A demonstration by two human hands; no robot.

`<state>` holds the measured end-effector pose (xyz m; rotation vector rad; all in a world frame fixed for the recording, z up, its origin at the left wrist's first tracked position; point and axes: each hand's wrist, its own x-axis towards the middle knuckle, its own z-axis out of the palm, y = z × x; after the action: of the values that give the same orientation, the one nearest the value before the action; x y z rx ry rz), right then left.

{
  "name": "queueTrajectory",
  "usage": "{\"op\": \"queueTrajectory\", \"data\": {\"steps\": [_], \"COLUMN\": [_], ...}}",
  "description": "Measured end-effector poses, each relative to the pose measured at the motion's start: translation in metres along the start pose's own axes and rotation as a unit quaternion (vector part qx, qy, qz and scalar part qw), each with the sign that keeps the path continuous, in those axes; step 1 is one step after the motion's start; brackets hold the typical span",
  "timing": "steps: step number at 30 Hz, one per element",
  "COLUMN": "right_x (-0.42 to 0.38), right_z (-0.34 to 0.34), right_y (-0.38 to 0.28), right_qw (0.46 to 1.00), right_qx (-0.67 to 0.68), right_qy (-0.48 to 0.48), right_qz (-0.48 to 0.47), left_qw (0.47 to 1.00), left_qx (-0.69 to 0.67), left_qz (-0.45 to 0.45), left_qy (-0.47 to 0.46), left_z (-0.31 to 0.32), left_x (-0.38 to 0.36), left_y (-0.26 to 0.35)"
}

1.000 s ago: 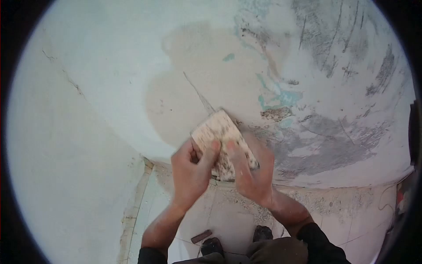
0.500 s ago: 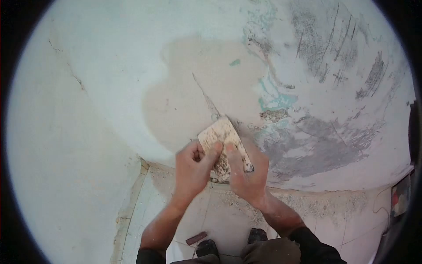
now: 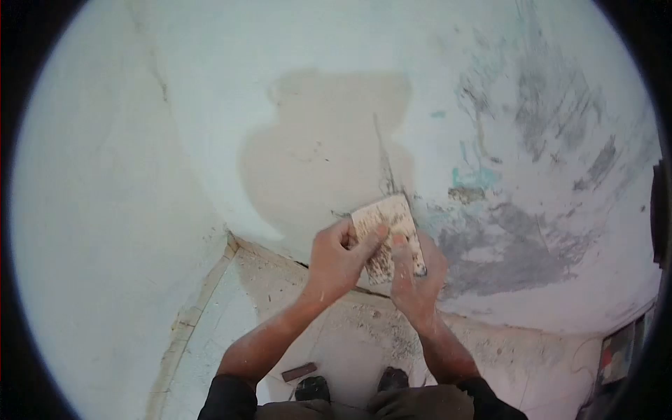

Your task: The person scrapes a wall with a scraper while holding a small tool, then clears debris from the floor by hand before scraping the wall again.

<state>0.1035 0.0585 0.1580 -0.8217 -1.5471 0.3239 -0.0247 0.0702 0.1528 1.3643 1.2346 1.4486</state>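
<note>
Both of my hands grip a flat, cream-coloured rectangular pad (image 3: 390,211) speckled with dark marks. My left hand (image 3: 337,262) is closed on its left side, the thumb pressed on the upper face and the fingers curled at the edge. My right hand (image 3: 422,283) holds the right side, its thumb also on top and its fingers mostly hidden behind. The pad's top edge lies at the lower end of a thin dark crack (image 3: 382,150) in the pale wall (image 3: 203,112), just above the floor line.
Grey scuffed patches (image 3: 511,248) and flaked turquoise paint (image 3: 476,176) mark the wall on the right. A beige shadow (image 3: 336,112) falls across its middle. Below, a dark reddish block (image 3: 299,372) lies on the dusty tiled floor (image 3: 343,350) beside my shoes. Dark objects (image 3: 619,357) stand far right.
The view has turned left, so the crack and wall marks sit further right. Hands and pad have shifted right in view, and the pad is turned more upright, still at the crack's lower end.
</note>
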Motion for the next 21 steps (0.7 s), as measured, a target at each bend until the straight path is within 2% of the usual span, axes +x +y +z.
{"op": "queueTrajectory", "data": {"steps": [3,5,9,10,11,13,14,15,17,19,21], "right_x": [0.025,0.027,0.004,0.002,0.009,0.032,0.037,0.033,0.022,0.013,0.019], "right_z": [0.008,0.010,0.008,0.009,0.010,0.012,0.015,0.015,0.012,0.011,0.012], "right_y": [-0.012,-0.016,-0.008,-0.007,-0.008,-0.014,-0.025,-0.022,-0.012,-0.016,-0.020], "right_qw": [1.000,1.000,1.000,1.000,1.000,1.000,0.999,0.999,0.997,0.999,1.000], "right_qx": [-0.012,-0.025,-0.015,0.004,0.006,-0.022,-0.010,-0.011,-0.055,-0.034,-0.012], "right_qy": [-0.011,-0.009,0.004,0.019,0.014,-0.001,-0.007,-0.007,0.003,0.012,0.023], "right_qz": [0.008,0.002,0.001,0.015,0.014,0.000,0.039,0.041,-0.048,-0.026,0.003], "left_qw": [1.000,0.996,0.999,0.999,0.999,0.997,0.999,0.999,0.999,0.997,0.999], "left_qx": [-0.009,-0.070,-0.023,0.048,0.047,-0.075,-0.034,-0.034,-0.041,-0.080,-0.019], "left_qz": [0.012,-0.051,0.024,0.023,0.022,0.030,-0.020,-0.022,0.009,0.020,0.039], "left_qy": [0.010,-0.023,0.023,0.000,0.005,0.012,-0.015,-0.017,-0.004,0.002,0.010], "left_z": [-0.005,-0.019,-0.003,-0.008,-0.010,-0.012,-0.022,-0.021,-0.017,-0.011,-0.012], "left_x": [0.009,0.015,-0.001,0.000,0.002,0.016,0.023,0.022,0.015,0.010,0.013], "left_y": [0.015,0.035,0.000,-0.001,0.007,0.034,0.036,0.033,0.023,0.015,0.024]}}
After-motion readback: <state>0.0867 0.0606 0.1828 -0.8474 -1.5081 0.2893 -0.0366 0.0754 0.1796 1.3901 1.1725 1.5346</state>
